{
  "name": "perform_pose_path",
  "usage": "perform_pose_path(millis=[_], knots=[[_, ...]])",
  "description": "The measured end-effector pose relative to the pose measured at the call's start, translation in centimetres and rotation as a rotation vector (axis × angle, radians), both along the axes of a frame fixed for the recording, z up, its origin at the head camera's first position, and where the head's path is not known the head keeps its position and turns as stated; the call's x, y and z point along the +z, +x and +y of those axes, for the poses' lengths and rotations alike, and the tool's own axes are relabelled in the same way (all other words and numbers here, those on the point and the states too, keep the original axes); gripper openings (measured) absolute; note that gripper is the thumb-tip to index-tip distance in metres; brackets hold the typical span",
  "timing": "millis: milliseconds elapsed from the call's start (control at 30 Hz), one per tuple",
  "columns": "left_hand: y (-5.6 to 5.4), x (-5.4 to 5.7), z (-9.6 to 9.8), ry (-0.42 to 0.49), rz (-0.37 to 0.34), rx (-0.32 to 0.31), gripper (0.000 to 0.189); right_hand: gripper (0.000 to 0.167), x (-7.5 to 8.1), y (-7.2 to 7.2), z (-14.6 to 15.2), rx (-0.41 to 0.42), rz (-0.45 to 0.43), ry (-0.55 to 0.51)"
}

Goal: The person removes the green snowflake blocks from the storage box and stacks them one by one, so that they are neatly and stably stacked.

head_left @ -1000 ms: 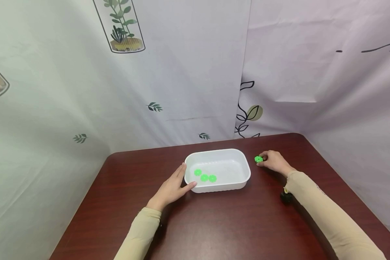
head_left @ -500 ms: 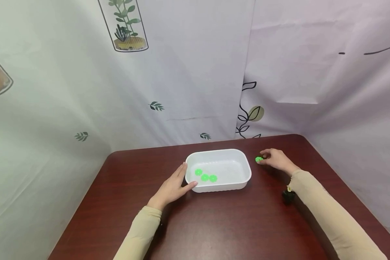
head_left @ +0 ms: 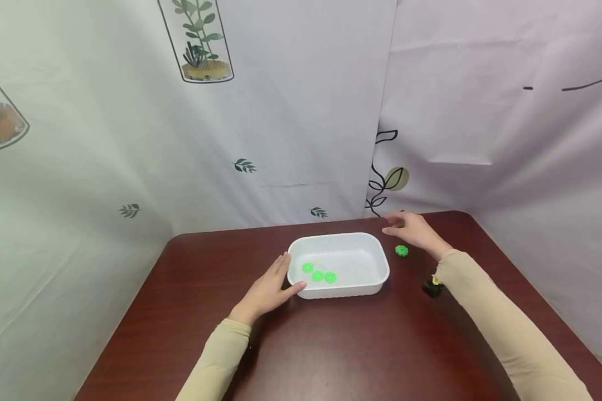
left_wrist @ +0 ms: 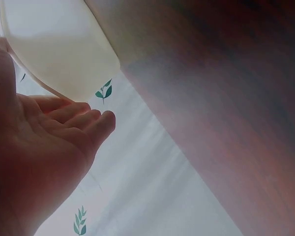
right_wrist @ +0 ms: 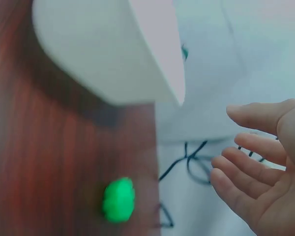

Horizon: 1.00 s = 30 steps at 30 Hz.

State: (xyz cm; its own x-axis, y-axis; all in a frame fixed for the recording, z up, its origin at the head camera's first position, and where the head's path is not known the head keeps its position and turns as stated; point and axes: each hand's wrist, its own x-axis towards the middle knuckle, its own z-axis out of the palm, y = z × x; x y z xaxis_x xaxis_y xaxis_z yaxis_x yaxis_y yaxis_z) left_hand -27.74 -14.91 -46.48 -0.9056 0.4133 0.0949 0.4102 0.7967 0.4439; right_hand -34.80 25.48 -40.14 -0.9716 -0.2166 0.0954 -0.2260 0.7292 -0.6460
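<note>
A white rectangular tub point(head_left: 339, 290) stands on the table, with three green flower-shaped pieces point(head_left: 318, 276) lying at the left of its floor. My left hand point(head_left: 265, 291) rests at the tub's left end, fingers extended along the wall and thumb at the front rim; the left wrist view shows its fingertips against the tub point(left_wrist: 64, 54). Another green flower-shaped piece point(head_left: 402, 250) lies on the table right of the tub. Above and behind it hovers my right hand point(head_left: 412, 229), fingers spread and holding nothing. In the right wrist view that piece point(right_wrist: 119, 200) is blurred, apart from the hand.
The dark red wooden table point(head_left: 341, 345) has a back edge against a white patterned cloth point(head_left: 291, 111). Cloth also hangs along both sides. A small black object with a yellow part point(head_left: 433, 287) shows under the right wrist.
My right hand let go of the green flower-shaped piece, which now lies on the table, and rose away toward the back left. The left hand stayed at the tub.
</note>
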Motion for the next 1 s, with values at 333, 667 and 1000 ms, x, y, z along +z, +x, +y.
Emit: perform_pose_path(millis=[333, 667, 1000], knots=[[0.0, -0.1, -0.1, -0.012, -0.013, 0.002, 0.098, 0.049, 0.8, -0.6, -5.0, 0.103, 0.024, -0.056], [0.0, -0.1, -0.1, -0.004, -0.012, 0.003, 0.099, 0.043, -0.1, -0.4, -10.1, 0.210, -0.026, -0.045], [-0.1, -0.1, -0.1, -0.007, 0.003, 0.003, 0.097, 0.044, -1.2, 0.6, -12.9, 0.302, -0.113, -0.014]])
